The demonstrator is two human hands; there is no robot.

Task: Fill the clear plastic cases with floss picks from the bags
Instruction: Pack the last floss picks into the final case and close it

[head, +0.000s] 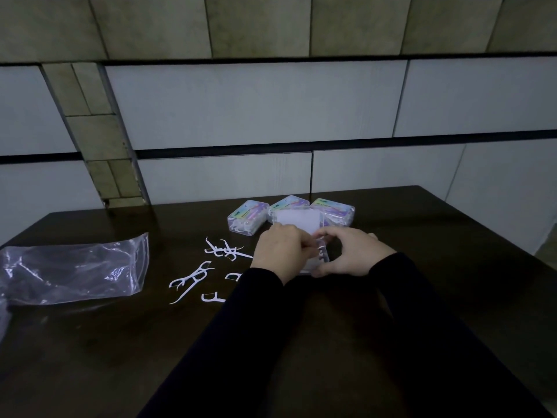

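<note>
Dark desk (391, 297), tiled wall behind. Your left hand (278, 251) and right hand (351, 254) hold one open clear case (315, 257) between them at desk centre, fingers curled round its edges, lid (297, 220) raised. Three filled cases (247, 217) sit in a row just behind. Roughly eight loose floss picks (193, 277) lie left; one clear bag (72, 270) far left.

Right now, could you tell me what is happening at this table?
A person is packing floss picks. Both hands, the left hand and the right hand, hold an open clear plastic case on the dark table. Three closed cases stand behind it. Loose floss picks lie left of the hands, beside a clear plastic bag.
</note>
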